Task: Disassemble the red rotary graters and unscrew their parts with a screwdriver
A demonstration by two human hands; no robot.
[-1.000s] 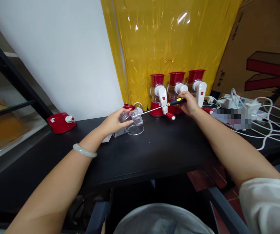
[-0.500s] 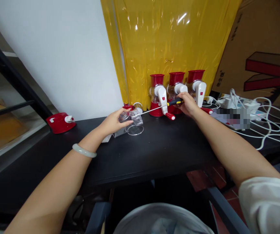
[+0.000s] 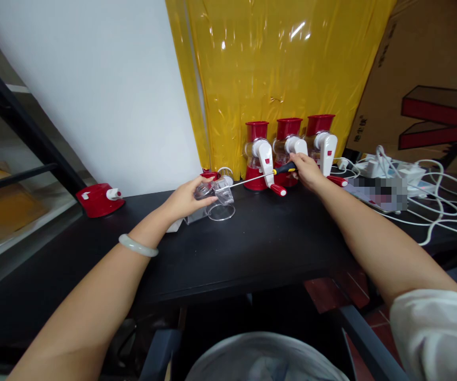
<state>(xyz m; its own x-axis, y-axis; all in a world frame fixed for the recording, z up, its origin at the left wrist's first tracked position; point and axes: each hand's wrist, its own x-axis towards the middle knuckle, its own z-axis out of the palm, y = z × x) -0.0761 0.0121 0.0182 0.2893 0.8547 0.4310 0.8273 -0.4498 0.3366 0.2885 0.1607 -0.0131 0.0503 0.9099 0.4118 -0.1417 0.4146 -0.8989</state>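
My left hand point(image 3: 186, 199) is closed around a clear plastic grater housing point(image 3: 223, 194), which lies on its side on the black table with a round opening toward me. In my right hand point(image 3: 308, 170) is a screwdriver point(image 3: 286, 168) with a black and yellow handle. Its long metal shaft points left, and the end meets the clear housing; the exact tip is hard to make out. Just behind the housing are a metal grater drum point(image 3: 225, 173) and a red part point(image 3: 209, 174), partly hidden by my left hand.
Three red and white rotary graters point(image 3: 257, 153) with cranks stand at the back against yellow film. At far left sits a red grater base point(image 3: 100, 201). White cables point(image 3: 438, 203) and a tablet-like device point(image 3: 377, 193) lie to the right. A chair armrest point(image 3: 160, 352) is below the table edge.
The screwdriver has shifted very slightly to the right, and less of its shaft shows at the clear housing. My left hand keeps its hold in the same place.
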